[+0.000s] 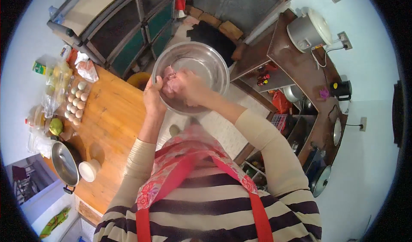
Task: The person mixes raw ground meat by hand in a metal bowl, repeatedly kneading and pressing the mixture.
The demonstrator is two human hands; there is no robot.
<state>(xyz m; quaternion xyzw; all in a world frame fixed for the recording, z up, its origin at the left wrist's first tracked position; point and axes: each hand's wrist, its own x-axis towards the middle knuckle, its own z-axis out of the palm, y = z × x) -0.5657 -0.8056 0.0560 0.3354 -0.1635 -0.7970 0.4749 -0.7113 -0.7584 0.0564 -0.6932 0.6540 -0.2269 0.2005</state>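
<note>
In front of my body a stainless steel bowl [214,60] is held up off the floor. My left hand [154,95] grips its left rim, the thumb hooked over the edge and the fingers outside. Pink raw meat [170,86] lies against the left inner wall of the bowl. My right hand [194,86] reaches in from the right and touches the meat. Motion blurs this hand, so I cannot tell whether its fingers are closed around a piece. The rest of the bowl's inside shows bare metal.
On the left, a wooden table [112,107] bears a tray of eggs [76,103], a metal pan [65,161], a white cup [89,171] and plastic bags [58,81]. To the right stands a brown counter [297,71] with a rice cooker [307,29] and a black kettle [341,90].
</note>
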